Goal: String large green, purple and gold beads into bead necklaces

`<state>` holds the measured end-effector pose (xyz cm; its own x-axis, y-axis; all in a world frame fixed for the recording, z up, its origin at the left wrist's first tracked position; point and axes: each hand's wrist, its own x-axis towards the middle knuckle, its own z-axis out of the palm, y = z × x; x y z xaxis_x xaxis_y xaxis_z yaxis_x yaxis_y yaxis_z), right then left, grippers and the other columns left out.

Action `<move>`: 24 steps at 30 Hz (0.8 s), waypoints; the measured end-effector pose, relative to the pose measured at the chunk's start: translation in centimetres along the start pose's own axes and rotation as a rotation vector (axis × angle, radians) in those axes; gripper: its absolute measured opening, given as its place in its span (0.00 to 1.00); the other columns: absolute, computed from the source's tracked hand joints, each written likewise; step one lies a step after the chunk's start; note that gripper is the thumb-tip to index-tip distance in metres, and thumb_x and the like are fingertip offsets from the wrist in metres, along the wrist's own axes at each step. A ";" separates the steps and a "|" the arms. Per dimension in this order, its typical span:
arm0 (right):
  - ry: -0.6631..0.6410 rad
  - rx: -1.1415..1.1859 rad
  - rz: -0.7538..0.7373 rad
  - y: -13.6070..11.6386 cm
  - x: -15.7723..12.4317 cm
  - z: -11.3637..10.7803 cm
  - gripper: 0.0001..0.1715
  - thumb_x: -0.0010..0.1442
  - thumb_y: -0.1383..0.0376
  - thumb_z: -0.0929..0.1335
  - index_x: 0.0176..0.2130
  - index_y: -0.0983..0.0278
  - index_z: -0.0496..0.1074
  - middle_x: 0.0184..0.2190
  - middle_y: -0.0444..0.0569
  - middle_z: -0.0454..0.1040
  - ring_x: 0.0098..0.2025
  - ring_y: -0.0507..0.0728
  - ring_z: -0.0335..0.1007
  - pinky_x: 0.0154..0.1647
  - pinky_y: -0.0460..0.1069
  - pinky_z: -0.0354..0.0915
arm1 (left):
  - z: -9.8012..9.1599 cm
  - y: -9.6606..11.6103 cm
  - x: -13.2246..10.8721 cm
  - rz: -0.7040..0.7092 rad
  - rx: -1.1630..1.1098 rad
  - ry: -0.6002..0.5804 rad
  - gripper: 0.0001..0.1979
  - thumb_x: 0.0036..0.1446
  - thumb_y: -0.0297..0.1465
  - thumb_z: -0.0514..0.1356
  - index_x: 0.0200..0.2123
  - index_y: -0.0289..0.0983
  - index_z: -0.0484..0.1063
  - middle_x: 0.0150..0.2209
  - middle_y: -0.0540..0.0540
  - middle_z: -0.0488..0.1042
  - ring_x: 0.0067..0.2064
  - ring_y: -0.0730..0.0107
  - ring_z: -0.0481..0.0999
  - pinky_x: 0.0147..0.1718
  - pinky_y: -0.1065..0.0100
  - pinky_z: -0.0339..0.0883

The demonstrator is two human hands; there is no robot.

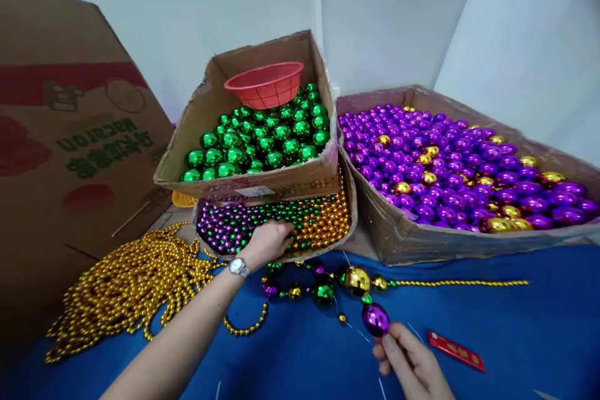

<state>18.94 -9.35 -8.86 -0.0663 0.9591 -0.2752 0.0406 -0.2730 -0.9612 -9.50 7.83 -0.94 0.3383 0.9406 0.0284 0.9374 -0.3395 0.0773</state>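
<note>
My left hand (268, 242), a watch (239, 267) on its wrist, reaches into a low box of small beads. Its curled fingertips are among green beads (281, 215), beside gold beads (328, 219); what they pinch is hidden. My right hand (410, 359) pinches a large purple bead (375, 319) at its lower end, where thin string hangs out. Above that bead come a small green bead (367, 300) and a large gold bead (357, 281) of the same strand. The strand's looped part, with a large green bead (323, 291), lies on the blue cloth (290, 362).
A carton of large green balls (234, 155) with a red basket (267, 84) stands over the small-bead box. On the right is a carton (394, 240) of purple and gold balls. Gold bead strands (135, 281) lie left, beside a big carton (70, 137). A red packet (455, 350) lies right.
</note>
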 end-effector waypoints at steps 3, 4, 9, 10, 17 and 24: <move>-0.029 -0.030 -0.026 -0.2 -0.2 -0.4 0.26 0.60 0.44 0.62 0.37 0.63 0.70 0.30 0.50 0.74 0.30 0.55 0.70 0.32 0.47 0.65 | 0.3 0.5 0.2 0.037 0.060 -0.032 0.07 0.55 0.31 0.57 0.37 0.40 0.73 0.36 0.42 0.76 0.40 0.57 0.74 0.33 0.66 0.64; -0.041 -0.039 -0.041 -0.5 -0.2 -0.5 0.26 0.61 0.45 0.62 0.37 0.64 0.70 0.30 0.50 0.74 0.30 0.55 0.70 0.32 0.47 0.65 | 0.3 0.6 0.3 0.046 0.075 -0.042 0.07 0.55 0.31 0.56 0.37 0.40 0.73 0.36 0.42 0.76 0.40 0.57 0.74 0.34 0.66 0.64; -0.087 -0.069 -0.100 -2.1 -0.7 -0.9 0.23 0.65 0.49 0.59 0.36 0.64 0.69 0.30 0.48 0.73 0.31 0.53 0.69 0.35 0.46 0.64 | 0.3 0.5 0.8 0.073 0.120 -0.070 0.08 0.57 0.30 0.54 0.37 0.39 0.71 0.37 0.42 0.75 0.40 0.58 0.74 0.34 0.66 0.63; -0.090 -0.072 -0.098 -2.3 -0.7 -0.9 0.23 0.65 0.49 0.59 0.36 0.64 0.69 0.31 0.48 0.73 0.31 0.53 0.69 0.36 0.46 0.64 | 0.3 0.5 0.9 0.074 0.126 -0.073 0.08 0.57 0.30 0.54 0.37 0.39 0.71 0.37 0.42 0.75 0.39 0.59 0.74 0.34 0.67 0.63; -0.017 -0.027 -0.107 -1.7 -0.5 -0.6 0.24 0.64 0.47 0.60 0.36 0.65 0.70 0.29 0.48 0.73 0.29 0.53 0.69 0.33 0.46 0.64 | 0.2 0.9 1.6 0.099 0.115 -0.070 0.07 0.55 0.27 0.53 0.34 0.38 0.70 0.33 0.43 0.74 0.36 0.61 0.73 0.34 0.67 0.62; -0.006 -0.041 -0.121 -1.4 -0.8 -0.9 0.24 0.64 0.48 0.60 0.36 0.65 0.70 0.29 0.49 0.73 0.28 0.53 0.69 0.32 0.46 0.64 | 0.3 1.3 1.9 0.111 -0.049 -0.033 0.10 0.47 0.22 0.54 0.33 0.37 0.70 0.32 0.43 0.71 0.38 0.58 0.71 0.37 0.63 0.62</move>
<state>19.84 -9.68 -7.29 -0.0790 0.9844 -0.1572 0.0725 -0.1516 -0.9858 -7.65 9.21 -1.08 0.4430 0.8965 0.0062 0.8893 -0.4402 0.1240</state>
